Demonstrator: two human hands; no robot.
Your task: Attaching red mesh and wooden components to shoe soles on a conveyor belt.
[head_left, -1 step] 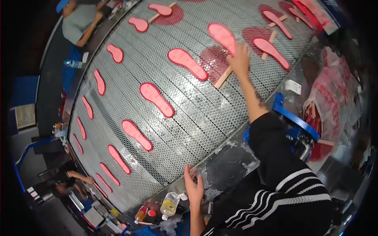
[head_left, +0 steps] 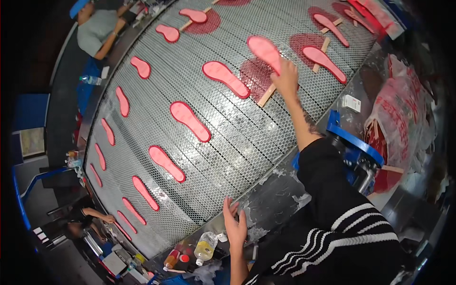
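Note:
My right hand [head_left: 287,80] has its fingers closed around the narrow end of a pink, red-edged insole [head_left: 262,51]. Under it lies a dark red round flat piece [head_left: 253,81] on the mesh belt [head_left: 237,142], with a pale wooden stick [head_left: 267,96] reaching beside my thumb. Left of the held one rests another pink insole [head_left: 225,79], flat on the belt. My left hand [head_left: 235,225] is empty at the belt's near edge, thumb and fingers apart. More pink insoles [head_left: 190,121] lie in rows across the mesh.
Bottles [head_left: 206,248] stand near my left forearm. A blue clamp-like bracket [head_left: 354,140] and a clear bag with red print [head_left: 396,114] are at the right, near a small white box [head_left: 352,103]. Co-workers [head_left: 97,33] stand beyond the belt's far side and left end.
My right hand and the insole in it have shifted slightly left and down. My left hand stays in nearly the same place.

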